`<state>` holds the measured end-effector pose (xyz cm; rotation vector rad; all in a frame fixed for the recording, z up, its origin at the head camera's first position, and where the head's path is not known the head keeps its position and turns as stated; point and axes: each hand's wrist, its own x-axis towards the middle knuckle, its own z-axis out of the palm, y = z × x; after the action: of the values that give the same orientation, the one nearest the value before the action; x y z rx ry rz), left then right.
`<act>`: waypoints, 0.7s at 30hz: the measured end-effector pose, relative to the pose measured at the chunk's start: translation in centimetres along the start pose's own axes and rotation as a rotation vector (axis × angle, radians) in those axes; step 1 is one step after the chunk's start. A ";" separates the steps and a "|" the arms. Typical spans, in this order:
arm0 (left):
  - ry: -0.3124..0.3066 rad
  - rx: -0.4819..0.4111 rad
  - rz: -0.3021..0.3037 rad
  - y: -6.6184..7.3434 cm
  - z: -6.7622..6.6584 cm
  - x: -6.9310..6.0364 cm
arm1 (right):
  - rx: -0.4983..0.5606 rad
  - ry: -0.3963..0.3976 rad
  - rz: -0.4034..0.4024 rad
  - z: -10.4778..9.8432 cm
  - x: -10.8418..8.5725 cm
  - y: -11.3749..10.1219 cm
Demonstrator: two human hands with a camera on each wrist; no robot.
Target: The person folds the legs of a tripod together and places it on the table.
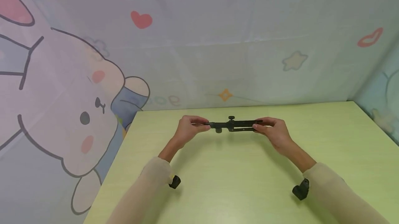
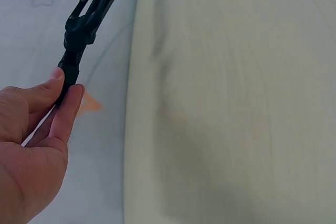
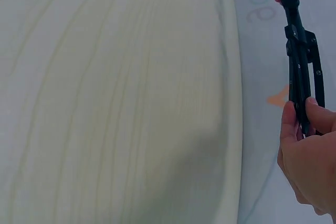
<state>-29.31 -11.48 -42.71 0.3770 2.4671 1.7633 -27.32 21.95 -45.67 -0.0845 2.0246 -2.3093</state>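
A small black folding tripod (image 1: 219,125) is held sideways above the table, its legs lying nearly together toward the right. My left hand (image 1: 186,130) pinches its head end between thumb and fingers. At the other end, my right hand (image 1: 275,132) grips the leg tips. Two dark knobs show on the tripod in the head view, one on top and one underneath. The left wrist view has the tripod (image 2: 79,35) slanting away from my left hand (image 2: 39,145). From the right wrist, the slim legs (image 3: 299,77) run into my right hand (image 3: 310,156), which hides their ends.
The pale yellow-green table (image 1: 230,182) spreads beneath both hands. A fabric backdrop (image 1: 202,61) with a cartoon rabbit, hearts and stars rises behind its far edge. Black wrist cameras hang at the left sleeve (image 1: 156,172) and the right sleeve (image 1: 330,182).
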 end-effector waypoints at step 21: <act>-0.094 0.235 -0.018 -3.6 1.8 -0.4 | -0.269 -0.127 0.109 -1.6 0.3 2.0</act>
<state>-29.09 -11.06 -46.70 0.4421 2.6070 1.4167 -27.70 23.27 -47.83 -0.1273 2.2013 -1.9067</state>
